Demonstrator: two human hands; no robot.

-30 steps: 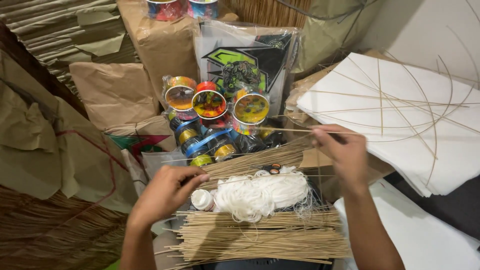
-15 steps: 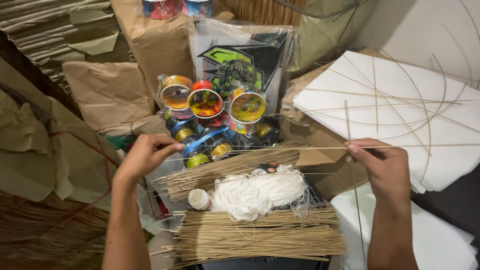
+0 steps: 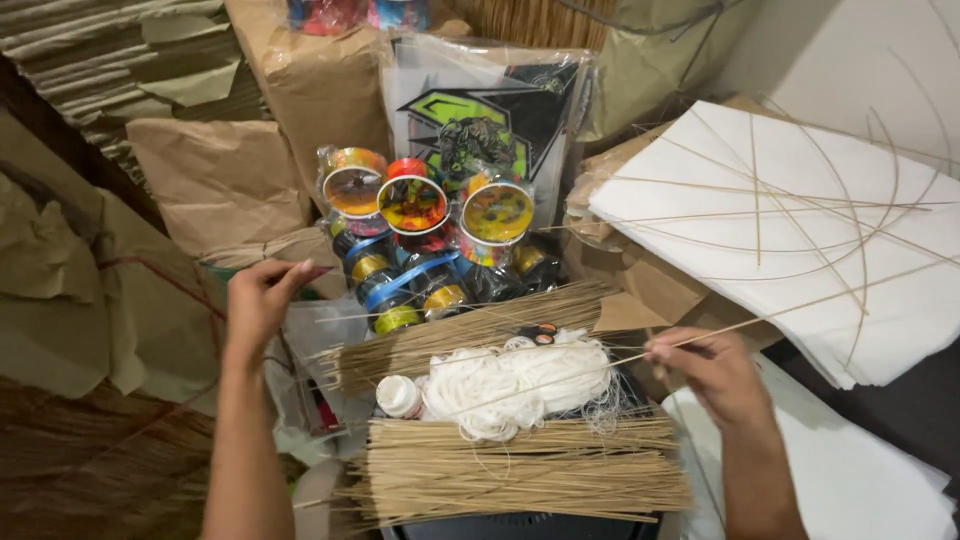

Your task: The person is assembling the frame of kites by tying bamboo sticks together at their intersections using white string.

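Right hand (image 3: 712, 375) pinches thin pale bamboo stick (image 3: 800, 305), long, slanting over white paper stack (image 3: 800, 250). Left hand (image 3: 262, 300) raised, fingertips pressed together, contents unclear.

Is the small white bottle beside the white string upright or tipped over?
Tipped over: the small white bottle lies sideways between the stick bundles, beside the white string.

Clear plastic packet (image 3: 480, 110) with green-black print stands behind colourful spools (image 3: 415, 205).

A single head-worn camera looks steeply down and forward from close above the person's two hands, over bundles of thin sticks (image 3: 520, 480) toward stacked paper parcels (image 3: 215, 180).
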